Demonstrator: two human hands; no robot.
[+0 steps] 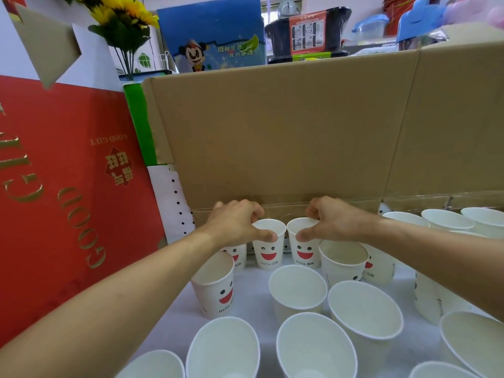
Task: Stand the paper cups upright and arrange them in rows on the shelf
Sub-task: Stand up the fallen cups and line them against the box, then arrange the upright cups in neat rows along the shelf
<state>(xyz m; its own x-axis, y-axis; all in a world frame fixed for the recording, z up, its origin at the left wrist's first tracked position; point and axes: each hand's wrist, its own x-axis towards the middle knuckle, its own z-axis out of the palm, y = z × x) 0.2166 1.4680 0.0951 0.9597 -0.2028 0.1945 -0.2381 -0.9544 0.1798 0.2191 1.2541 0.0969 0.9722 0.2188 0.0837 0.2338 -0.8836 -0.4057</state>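
Several white paper cups with red smiling faces stand upright on the white shelf surface [253,304]. My left hand [234,222] grips the rim of one upright cup [268,248] in the back row, thumb in front and fingers behind. My right hand [331,219] grips the rim of the neighbouring cup [304,246] in the same way. Both cups stand side by side, close to the cardboard wall. More upright cups fill the rows nearer me, such as one cup [297,290] in the middle and another cup [216,285] under my left forearm.
A tall brown cardboard sheet [286,132] closes off the back of the shelf. A red gift box [62,192] walls the left side. More cups [447,221] stand at the far right. Sunflowers [122,17] and clutter sit behind the cardboard.
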